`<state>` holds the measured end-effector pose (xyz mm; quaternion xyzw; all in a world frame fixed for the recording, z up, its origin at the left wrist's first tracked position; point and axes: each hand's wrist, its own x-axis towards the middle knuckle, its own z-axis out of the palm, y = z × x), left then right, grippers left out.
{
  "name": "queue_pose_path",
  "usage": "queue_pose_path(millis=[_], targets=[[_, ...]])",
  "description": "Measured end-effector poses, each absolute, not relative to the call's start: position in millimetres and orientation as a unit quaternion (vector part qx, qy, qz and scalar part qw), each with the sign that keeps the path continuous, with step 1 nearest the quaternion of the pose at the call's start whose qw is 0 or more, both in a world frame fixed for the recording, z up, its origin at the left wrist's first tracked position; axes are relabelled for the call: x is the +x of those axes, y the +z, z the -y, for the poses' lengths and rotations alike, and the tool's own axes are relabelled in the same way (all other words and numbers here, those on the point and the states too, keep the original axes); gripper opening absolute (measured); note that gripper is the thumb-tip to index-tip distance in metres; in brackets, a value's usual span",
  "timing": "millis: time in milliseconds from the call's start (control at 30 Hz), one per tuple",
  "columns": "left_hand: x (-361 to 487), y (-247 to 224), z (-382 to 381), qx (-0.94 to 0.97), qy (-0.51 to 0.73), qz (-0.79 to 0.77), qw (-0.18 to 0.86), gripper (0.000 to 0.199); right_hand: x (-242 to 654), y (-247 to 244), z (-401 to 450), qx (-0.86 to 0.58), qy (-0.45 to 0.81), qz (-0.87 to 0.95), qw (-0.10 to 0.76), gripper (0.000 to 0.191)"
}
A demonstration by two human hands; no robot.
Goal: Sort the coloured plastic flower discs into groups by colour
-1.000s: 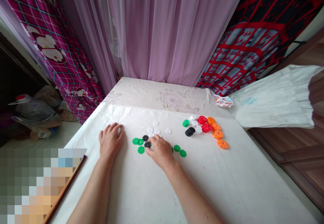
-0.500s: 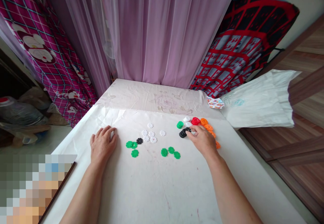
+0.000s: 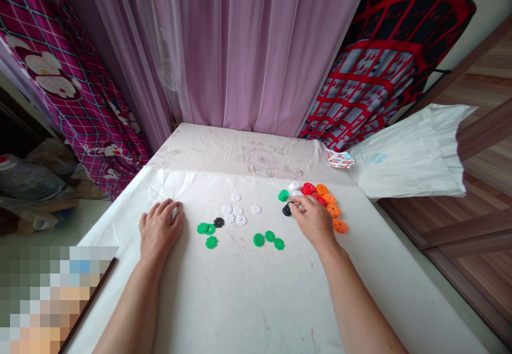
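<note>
My right hand (image 3: 316, 219) is closed in a pinch at the small pile of black notched discs (image 3: 286, 209), with a black disc at its fingertips, partly hidden by the fingers. My left hand (image 3: 160, 227) lies palm down on the table, fingers loosely stretched and apart. Closest to it are several green discs (image 3: 212, 242) and a single black disc (image 3: 218, 222). Beside these lies a loose group of white discs (image 3: 229, 218). Three spots of green discs (image 3: 269, 236) sit at the middle.
Beyond my right hand are heaps of red discs (image 3: 308, 188), orange discs (image 3: 340, 225), white discs (image 3: 294, 186) and a green disc pile (image 3: 283, 195). A white plastic bag (image 3: 416, 154) hangs at the table's (image 3: 240, 300) right edge. Purple curtains (image 3: 260, 50) stand behind.
My right hand has shifted slightly left, its fingertips now closer over the black pile. More orange discs show behind it. My left hand stays resting, and the view has tilted slightly.
</note>
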<state>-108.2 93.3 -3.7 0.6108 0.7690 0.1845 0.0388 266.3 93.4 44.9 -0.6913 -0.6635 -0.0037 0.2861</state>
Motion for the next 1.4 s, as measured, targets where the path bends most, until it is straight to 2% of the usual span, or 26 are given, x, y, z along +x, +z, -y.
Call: queue_pose_path(millis=[67,167,333,600,733,833,967,1067,1233,1400], targets=[[-107.4,-2.4,-93.0,0.610,0.184,-0.770,0.042,0.042,240.3,44.8,-90.4,-0.657,0.036,0.696,0.288,0.018],[-106.4,-0.3,-92.6,0.609,0.181,-0.771,0.046,0.041,190.9,41.8,-87.5,-0.595,0.103,0.765,0.225,0.019],[-104.5,3.0,-91.2,0.602,0.183,-0.775,0.054,0.040,129.7,36.9,-91.0,-0.526,0.080,0.835,0.141,0.019],[-103.8,2.3,-90.8,0.603,0.189,-0.773,0.058,0.041,113.7,29.9,-102.3,-0.499,0.072,0.858,0.100,0.015],[-103.9,2.3,-90.6,0.602,0.194,-0.773,0.055,0.040,112.4,28.5,-94.3,-0.514,0.067,0.847,0.115,0.016],[-104.7,1.9,-90.9,0.602,0.187,-0.774,0.057,0.041,126.1,28.3,-83.5,-0.539,0.074,0.821,0.172,0.015],[-106.2,1.0,-91.6,0.608,0.180,-0.772,0.053,0.042,176.8,26.8,-75.9,-0.579,0.039,0.771,0.262,0.015],[-106.8,0.7,-92.1,0.609,0.182,-0.770,0.050,0.042,229.1,28.5,-80.8,-0.623,-0.025,0.723,0.297,0.016],[-107.0,0.3,-92.8,0.612,0.189,-0.767,0.046,0.040,289.8,35.3,-97.1,-0.675,-0.073,0.678,0.283,0.021],[-108.7,-1.3,-94.0,0.614,0.190,-0.764,0.052,0.042,295.9,35.5,-102.9,-0.688,-0.063,0.683,0.239,0.021]])
